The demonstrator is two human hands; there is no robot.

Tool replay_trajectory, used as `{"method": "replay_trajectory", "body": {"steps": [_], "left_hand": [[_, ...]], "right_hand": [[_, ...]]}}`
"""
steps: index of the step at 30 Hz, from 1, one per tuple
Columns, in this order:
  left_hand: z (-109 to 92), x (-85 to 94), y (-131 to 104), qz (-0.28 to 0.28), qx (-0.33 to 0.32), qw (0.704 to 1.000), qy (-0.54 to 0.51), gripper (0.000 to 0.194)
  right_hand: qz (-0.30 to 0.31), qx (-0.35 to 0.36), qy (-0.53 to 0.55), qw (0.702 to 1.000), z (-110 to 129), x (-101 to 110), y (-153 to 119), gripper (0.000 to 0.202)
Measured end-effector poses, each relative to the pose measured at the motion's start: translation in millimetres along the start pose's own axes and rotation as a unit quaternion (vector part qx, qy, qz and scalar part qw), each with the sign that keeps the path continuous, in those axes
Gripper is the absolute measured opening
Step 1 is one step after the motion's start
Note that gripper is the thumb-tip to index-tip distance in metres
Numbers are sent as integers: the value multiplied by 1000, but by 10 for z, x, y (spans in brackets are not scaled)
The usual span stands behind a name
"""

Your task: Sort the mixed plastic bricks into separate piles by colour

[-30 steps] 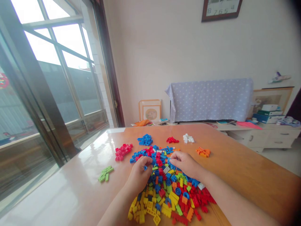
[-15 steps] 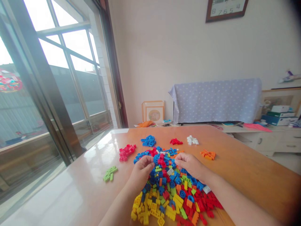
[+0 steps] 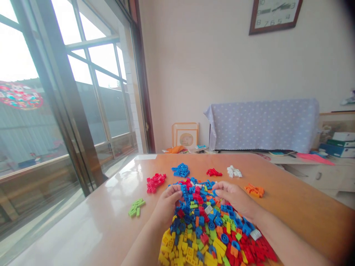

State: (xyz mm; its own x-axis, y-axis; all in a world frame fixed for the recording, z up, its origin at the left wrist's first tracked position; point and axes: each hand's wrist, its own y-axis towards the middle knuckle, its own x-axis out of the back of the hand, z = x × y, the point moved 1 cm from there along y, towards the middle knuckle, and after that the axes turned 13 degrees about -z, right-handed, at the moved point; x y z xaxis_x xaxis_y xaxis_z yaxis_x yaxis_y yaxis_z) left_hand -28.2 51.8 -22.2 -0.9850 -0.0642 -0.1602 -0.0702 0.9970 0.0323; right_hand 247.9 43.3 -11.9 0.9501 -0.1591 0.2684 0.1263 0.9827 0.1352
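A large heap of mixed toy building bricks [image 3: 213, 233] lies in front of me, in blue, yellow, red, green, orange and white. At its left edge my left hand [image 3: 169, 202] is closed, thumb and forefinger pinching a blue brick [image 3: 183, 190]. My right hand [image 3: 230, 194] hovers over the far right side of the heap, fingers bent into a pinch. A small blue piece shows at its fingertips, partly hidden against the blue bricks behind. Between the hands lie blue and red bricks.
Small sorted piles ring the heap: light green bricks [image 3: 137, 207], pink-red bricks [image 3: 155, 183], blue bricks [image 3: 181, 170], red bricks [image 3: 214, 172], white bricks [image 3: 234, 171] and orange bricks [image 3: 254, 190]. All rest on a glossy wooden table [image 3: 299, 214]. A glass window stands left.
The camera view has tilted, so everything sits lower and further right. Both hands stay over the heap; the right hand has drawn slightly further from the left. The sorted piles look the same.
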Motion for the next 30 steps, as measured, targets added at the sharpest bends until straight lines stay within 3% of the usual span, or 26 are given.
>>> {"method": "replay_trajectory", "body": {"steps": [7, 13, 22, 27, 30], "left_hand": [[-110, 12, -61, 1, 1, 999, 53, 23], [-86, -8, -57, 31, 46, 998, -31, 20], [-29, -48, -80, 36, 129, 979, -155, 26], [7, -53, -53, 26, 125, 978, -163, 26], [4, -19, -19, -18, 100, 985, -139, 28]], "right_hand": [[20, -3, -51, 999, 25, -24, 24, 43], [41, 88, -157, 983, 61, -91, 53, 41], [92, 153, -159, 971, 434, -601, -110, 65], [75, 209, -169, 960, 548, -868, -103, 35], [64, 225, -167, 958, 534, -950, 33, 28]]}}
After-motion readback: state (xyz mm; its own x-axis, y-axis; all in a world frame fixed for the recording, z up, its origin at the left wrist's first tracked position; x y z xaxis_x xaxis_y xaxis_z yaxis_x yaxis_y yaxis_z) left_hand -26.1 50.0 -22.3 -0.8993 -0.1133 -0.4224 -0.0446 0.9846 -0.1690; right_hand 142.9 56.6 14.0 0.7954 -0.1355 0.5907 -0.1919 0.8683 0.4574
